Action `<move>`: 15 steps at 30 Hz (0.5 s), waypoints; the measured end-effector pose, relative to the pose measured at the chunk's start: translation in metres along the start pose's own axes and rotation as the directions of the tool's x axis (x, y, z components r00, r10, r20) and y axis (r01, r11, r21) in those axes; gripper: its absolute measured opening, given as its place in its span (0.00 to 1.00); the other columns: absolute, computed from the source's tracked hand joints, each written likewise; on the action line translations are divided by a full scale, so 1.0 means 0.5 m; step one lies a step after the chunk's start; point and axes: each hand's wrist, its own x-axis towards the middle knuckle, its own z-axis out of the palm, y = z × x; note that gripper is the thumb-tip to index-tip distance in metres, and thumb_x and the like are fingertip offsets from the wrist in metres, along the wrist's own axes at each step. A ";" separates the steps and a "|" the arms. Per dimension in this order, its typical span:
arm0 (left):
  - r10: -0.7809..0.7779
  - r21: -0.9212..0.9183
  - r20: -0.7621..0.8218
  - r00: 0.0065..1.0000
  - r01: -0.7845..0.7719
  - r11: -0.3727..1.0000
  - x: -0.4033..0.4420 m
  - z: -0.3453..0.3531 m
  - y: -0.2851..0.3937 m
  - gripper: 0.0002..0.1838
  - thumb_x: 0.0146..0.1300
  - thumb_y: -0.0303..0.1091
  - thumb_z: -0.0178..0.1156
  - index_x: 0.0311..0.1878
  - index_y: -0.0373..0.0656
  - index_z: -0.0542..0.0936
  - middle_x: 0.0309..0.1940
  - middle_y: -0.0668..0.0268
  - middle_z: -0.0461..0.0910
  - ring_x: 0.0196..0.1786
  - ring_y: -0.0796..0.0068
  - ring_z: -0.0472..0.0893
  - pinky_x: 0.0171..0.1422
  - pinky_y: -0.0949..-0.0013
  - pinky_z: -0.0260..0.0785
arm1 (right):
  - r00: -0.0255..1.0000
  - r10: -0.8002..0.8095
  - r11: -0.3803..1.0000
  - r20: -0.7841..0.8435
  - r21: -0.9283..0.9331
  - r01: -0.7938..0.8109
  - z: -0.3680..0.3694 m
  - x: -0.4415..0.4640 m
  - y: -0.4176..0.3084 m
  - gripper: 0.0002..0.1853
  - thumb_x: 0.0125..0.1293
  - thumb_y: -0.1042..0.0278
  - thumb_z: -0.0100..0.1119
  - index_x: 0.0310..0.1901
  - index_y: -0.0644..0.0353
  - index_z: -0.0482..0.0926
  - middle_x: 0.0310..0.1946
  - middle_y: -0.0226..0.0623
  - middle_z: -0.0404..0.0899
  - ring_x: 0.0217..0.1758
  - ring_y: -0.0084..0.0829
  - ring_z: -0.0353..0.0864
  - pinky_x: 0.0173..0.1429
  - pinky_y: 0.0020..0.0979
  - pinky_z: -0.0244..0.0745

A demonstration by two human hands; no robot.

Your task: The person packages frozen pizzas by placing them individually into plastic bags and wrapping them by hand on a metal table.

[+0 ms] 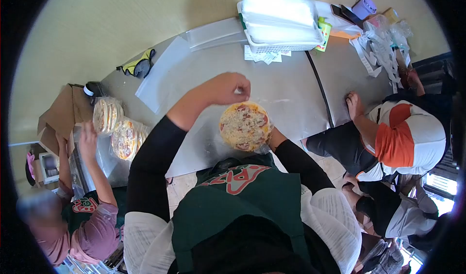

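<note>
A round pizza [245,127] with shredded cheese and reddish meat pieces is held in front of my apron, above the metal table. My right hand [276,138] supports it at its right edge, with most of the fingers hidden behind the pizza. A bit of clear plastic shows at its lower right rim. Just above the pizza's top edge, my left hand [232,88] is closed, its thumb and fingers curled into a pinch. Whatever lies between those fingertips is too small to make out.
On the metal table [194,79] stand a white basket [286,45] of plastic bags and bagged pizzas [125,138] at left. Goggles [141,65] lie at back left. A co-worker reaches by a cardboard box [68,106]; another person's hand [354,105] rests on the right side.
</note>
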 end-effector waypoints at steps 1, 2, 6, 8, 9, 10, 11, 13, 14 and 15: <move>0.051 0.041 -0.037 0.998 -0.049 0.998 -0.022 0.018 0.000 0.05 0.51 0.31 0.62 0.30 0.42 0.78 0.35 0.65 0.79 0.42 0.68 0.78 0.43 0.66 0.67 | 1.000 -0.007 0.999 0.003 -0.033 0.007 0.001 0.004 0.001 0.27 0.70 0.51 0.34 0.62 0.63 0.61 0.61 0.46 0.65 0.60 0.43 0.69 0.59 0.42 0.71; 0.102 0.085 -0.073 0.992 -0.096 0.992 -0.042 0.037 0.004 0.03 0.52 0.31 0.61 0.29 0.44 0.78 0.37 0.66 0.79 0.45 0.66 0.78 0.46 0.63 0.66 | 1.000 -0.018 0.997 0.009 -0.072 0.019 0.004 0.009 0.002 0.27 0.70 0.51 0.34 0.62 0.63 0.61 0.61 0.46 0.65 0.60 0.43 0.69 0.59 0.42 0.71; 0.125 0.328 -0.139 0.982 -0.074 0.942 -0.112 0.100 0.051 0.01 0.52 0.29 0.60 0.27 0.46 0.77 0.41 0.69 0.78 0.53 0.66 0.74 0.59 0.52 0.58 | 1.000 -0.030 0.997 0.005 -0.067 0.030 0.006 0.014 0.004 0.27 0.70 0.52 0.34 0.62 0.64 0.61 0.61 0.46 0.65 0.60 0.43 0.69 0.58 0.42 0.72; 0.199 0.464 -0.179 0.964 -0.096 0.881 -0.133 0.135 0.039 0.01 0.52 0.28 0.59 0.26 0.47 0.77 0.42 0.70 0.78 0.55 0.68 0.73 0.63 0.48 0.53 | 1.000 0.026 0.989 -0.011 0.147 -0.024 -0.013 0.009 0.009 0.27 0.70 0.51 0.33 0.62 0.63 0.61 0.61 0.47 0.65 0.61 0.45 0.69 0.59 0.45 0.70; 0.190 0.485 -0.186 0.964 -0.078 0.871 -0.141 0.139 0.039 0.01 0.51 0.28 0.59 0.27 0.47 0.77 0.43 0.70 0.78 0.55 0.68 0.73 0.64 0.47 0.52 | 0.998 0.054 0.966 -0.019 0.252 -0.047 -0.016 0.005 0.008 0.27 0.69 0.51 0.32 0.62 0.62 0.61 0.61 0.47 0.65 0.61 0.46 0.68 0.60 0.46 0.70; 0.180 0.504 -0.194 0.964 -0.059 0.862 -0.150 0.142 0.038 0.02 0.50 0.27 0.59 0.27 0.47 0.77 0.43 0.70 0.78 0.55 0.68 0.73 0.65 0.47 0.51 | 0.998 0.067 0.951 -0.018 0.304 -0.059 -0.018 0.006 0.009 0.27 0.69 0.51 0.33 0.62 0.62 0.61 0.61 0.47 0.65 0.61 0.45 0.68 0.60 0.46 0.70; 0.170 0.525 -0.202 0.964 -0.040 0.850 -0.160 0.148 0.036 0.03 0.49 0.27 0.59 0.28 0.47 0.77 0.43 0.70 0.78 0.54 0.68 0.74 0.67 0.47 0.50 | 0.997 0.073 0.942 -0.013 0.329 -0.065 -0.023 0.007 0.011 0.27 0.69 0.51 0.33 0.62 0.62 0.61 0.61 0.47 0.65 0.61 0.45 0.68 0.60 0.46 0.70; 0.156 0.558 -0.193 0.969 -0.022 0.829 -0.174 0.143 0.035 0.04 0.47 0.28 0.59 0.29 0.46 0.77 0.42 0.70 0.78 0.53 0.68 0.74 0.65 0.48 0.52 | 0.997 0.075 0.937 -0.017 0.342 -0.065 -0.014 0.007 0.007 0.27 0.69 0.51 0.33 0.62 0.62 0.61 0.61 0.47 0.65 0.61 0.45 0.68 0.60 0.46 0.69; 0.150 0.578 -0.186 0.971 -0.016 0.816 -0.179 0.141 0.037 0.05 0.46 0.29 0.59 0.29 0.46 0.77 0.42 0.70 0.78 0.53 0.68 0.74 0.64 0.48 0.53 | 0.997 0.072 0.937 -0.016 0.344 -0.063 -0.012 0.008 0.004 0.27 0.69 0.51 0.33 0.62 0.62 0.61 0.61 0.47 0.65 0.61 0.45 0.68 0.60 0.46 0.69; 0.096 0.569 -0.187 0.978 0.028 0.822 -0.182 0.139 0.045 0.05 0.46 0.30 0.60 0.29 0.46 0.76 0.41 0.70 0.78 0.53 0.68 0.74 0.63 0.49 0.53 | 0.997 0.070 0.936 -0.016 0.348 -0.060 -0.009 0.009 0.001 0.27 0.69 0.51 0.33 0.62 0.62 0.61 0.61 0.47 0.65 0.61 0.45 0.68 0.60 0.46 0.69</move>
